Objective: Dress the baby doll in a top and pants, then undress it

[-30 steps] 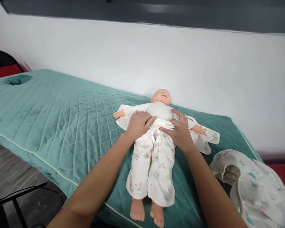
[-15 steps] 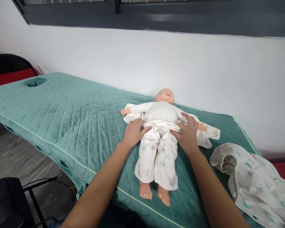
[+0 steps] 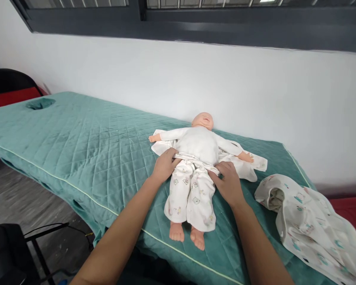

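A baby doll point(image 3: 198, 142) lies on its back, arms spread, its bare feet toward me. White printed pants point(image 3: 178, 194) cover its legs up to the hips. At the waistband's left side, my left hand point(image 3: 165, 164) is closed on the fabric. My right hand point(image 3: 227, 180) pinches the waistband at the other side, below the doll's arm. A white printed shirt point(image 3: 245, 166) is spread under the doll's upper body and arms.
A green quilted cover point(image 3: 106, 158) lies over the bed, which has a hole point(image 3: 40, 103) at its far left. White printed clothing point(image 3: 311, 225) is heaped at the right. A white wall point(image 3: 112, 71) stands behind; a black chair point(image 3: 8, 253) is at lower left.
My right hand has moved down and its raised fingers have closed onto the pants' waistband. My left hand stays at the other side. The view has shifted slightly.
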Demonstrator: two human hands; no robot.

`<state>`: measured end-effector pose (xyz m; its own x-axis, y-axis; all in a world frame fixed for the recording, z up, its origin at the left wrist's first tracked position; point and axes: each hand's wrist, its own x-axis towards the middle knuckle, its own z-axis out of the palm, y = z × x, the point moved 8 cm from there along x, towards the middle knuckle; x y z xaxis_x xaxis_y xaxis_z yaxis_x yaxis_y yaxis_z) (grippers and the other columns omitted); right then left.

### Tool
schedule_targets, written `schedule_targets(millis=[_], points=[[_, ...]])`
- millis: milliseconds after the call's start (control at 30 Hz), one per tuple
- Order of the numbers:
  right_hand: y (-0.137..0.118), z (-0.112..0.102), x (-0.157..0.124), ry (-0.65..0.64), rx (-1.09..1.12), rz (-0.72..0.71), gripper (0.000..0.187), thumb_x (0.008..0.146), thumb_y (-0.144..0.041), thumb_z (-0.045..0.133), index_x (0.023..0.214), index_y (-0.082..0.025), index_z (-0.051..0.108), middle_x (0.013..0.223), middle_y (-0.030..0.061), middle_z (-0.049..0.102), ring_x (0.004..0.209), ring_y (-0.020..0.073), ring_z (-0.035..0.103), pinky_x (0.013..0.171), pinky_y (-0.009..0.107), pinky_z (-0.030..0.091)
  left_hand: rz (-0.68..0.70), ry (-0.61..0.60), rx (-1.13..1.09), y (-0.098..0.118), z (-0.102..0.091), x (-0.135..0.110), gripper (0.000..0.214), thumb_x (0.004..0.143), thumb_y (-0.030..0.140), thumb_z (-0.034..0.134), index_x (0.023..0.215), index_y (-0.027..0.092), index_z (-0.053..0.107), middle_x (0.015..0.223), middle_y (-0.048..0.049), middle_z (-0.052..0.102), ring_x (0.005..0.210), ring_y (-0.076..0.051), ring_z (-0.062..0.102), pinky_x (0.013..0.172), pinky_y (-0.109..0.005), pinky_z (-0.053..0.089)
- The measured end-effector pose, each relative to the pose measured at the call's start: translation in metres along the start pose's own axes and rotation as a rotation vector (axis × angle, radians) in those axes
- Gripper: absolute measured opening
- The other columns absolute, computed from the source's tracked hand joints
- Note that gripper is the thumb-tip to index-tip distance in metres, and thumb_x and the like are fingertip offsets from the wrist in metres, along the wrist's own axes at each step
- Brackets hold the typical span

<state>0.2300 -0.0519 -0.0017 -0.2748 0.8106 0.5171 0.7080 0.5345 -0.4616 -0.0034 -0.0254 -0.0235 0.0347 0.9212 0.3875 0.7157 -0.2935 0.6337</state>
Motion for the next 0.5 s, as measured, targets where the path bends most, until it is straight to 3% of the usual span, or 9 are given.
schedule_targets(millis=[133, 300, 500], points=[[0.008, 0.004, 0.004, -0.049, 0.038, 0.122, 0.037, 0.091, -0.047, 0.056, 0.064, -0.024, 0.044, 0.068, 0.0017, 0.053, 0.077, 0.0220, 0.050, 0.071, 0.036, 0.039, -0.032, 0.020, -0.140, -0.002, 0.001, 0.003, 0.010, 0.091, 0.027, 0.056, 0.083, 0.020, 0.055, 0.083, 0.0002, 0.062, 0.078, -0.017, 0.056, 0.073, -0.029, 0.043], [0.017, 0.010, 0.004, -0.116, 0.182, 0.293, 0.045, 0.088, -0.054, 0.056, 0.061, -0.022, 0.041, 0.058, -0.0028, 0.042, 0.062, 0.0153, 0.041, 0.059, 0.031, 0.032, -0.052, 0.068, -0.214, 0.004, 0.000, 0.008, 0.011, 0.087, 0.025, 0.058, 0.078, 0.020, 0.053, 0.077, 0.0017, 0.060, 0.074, -0.016, 0.053, 0.070, -0.028, 0.042], [0.023, 0.011, 0.001, -0.125, 0.397, 0.350, 0.035, 0.084, -0.056, 0.065, 0.080, -0.022, 0.058, 0.078, -0.0013, 0.060, 0.077, 0.0188, 0.054, 0.070, 0.030, 0.043, -0.036, 0.099, -0.229, 0.012, 0.000, 0.023, 0.012, 0.087, 0.028, 0.059, 0.079, 0.020, 0.053, 0.078, 0.0011, 0.060, 0.074, -0.016, 0.053, 0.071, -0.028, 0.042]])
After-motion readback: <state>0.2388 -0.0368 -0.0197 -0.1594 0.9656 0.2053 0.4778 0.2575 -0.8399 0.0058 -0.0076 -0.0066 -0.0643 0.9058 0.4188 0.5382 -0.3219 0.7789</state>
